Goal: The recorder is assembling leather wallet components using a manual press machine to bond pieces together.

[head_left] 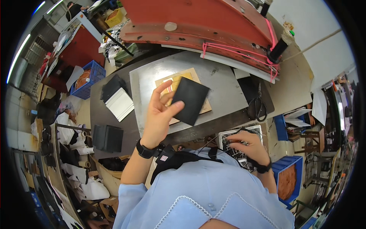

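My left hand [159, 118] grips a flat black rectangular sheet [193, 101] at its left edge, thumb on top and the index finger raised off it. The sheet is tilted above a light wooden board [206, 106] with a yellow piece [174, 83] on it, which it partly covers. Under the board lies a grey metal plate [225, 89]. My right hand [249, 145] is at the lower right, over a white-rimmed tray [256, 129] with a dark patterned inside. Its fingers stretch to the left, apart, and I see nothing held in them.
A large red machine [164, 21] with pink cords stands beyond the plate. Black-handled scissors [258, 108] lie at the table's right. On the left are white panels [119, 104] and a black stack [108, 138]. Blue crates [88, 80] stand on both sides.
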A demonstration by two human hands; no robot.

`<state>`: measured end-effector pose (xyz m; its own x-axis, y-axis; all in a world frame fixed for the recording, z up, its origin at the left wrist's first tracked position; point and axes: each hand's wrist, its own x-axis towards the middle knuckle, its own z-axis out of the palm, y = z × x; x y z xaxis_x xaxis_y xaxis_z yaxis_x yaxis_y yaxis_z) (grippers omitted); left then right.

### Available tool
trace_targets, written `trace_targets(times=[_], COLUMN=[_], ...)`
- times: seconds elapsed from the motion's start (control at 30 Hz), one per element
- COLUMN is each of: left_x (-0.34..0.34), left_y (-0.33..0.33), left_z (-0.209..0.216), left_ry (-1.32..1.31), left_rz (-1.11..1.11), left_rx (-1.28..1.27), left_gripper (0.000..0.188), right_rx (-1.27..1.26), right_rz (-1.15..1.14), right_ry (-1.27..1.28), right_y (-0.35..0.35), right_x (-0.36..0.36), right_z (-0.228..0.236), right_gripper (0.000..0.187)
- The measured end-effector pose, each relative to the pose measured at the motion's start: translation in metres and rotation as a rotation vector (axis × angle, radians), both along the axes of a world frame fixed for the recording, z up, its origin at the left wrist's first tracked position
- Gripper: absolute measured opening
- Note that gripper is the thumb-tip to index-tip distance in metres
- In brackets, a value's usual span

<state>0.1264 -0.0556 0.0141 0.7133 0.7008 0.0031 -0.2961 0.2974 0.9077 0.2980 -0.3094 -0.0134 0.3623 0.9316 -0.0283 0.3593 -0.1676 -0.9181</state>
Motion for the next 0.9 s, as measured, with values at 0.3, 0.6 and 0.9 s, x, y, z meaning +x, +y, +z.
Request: trace_targets(times=[0.3,0.6,0.9], left_x=[0.003,0.0,-0.044], left_y=[-0.004,-0.014,-0.006], left_z=[0.017,0.019,-0.019], left_ry=[0.214,0.172,0.196], left_rz=[-0.35,-0.338,-0.04], left_rx=[0.244,0.142,-0.046], left_gripper=[0.064,0.069,0.03], right_rx=[-0.149,0.279,0.241], right_rz=[-0.304,-0.163,-0.283], right_ry=[-0.576,0.448,0.352], right_y=[-0.064,0.078,0.116], right_x=[0.054,-0.004,-0.033], right_z=[-0.032,0.013,-0.012], right_gripper=[0.033,0.023,0.018])
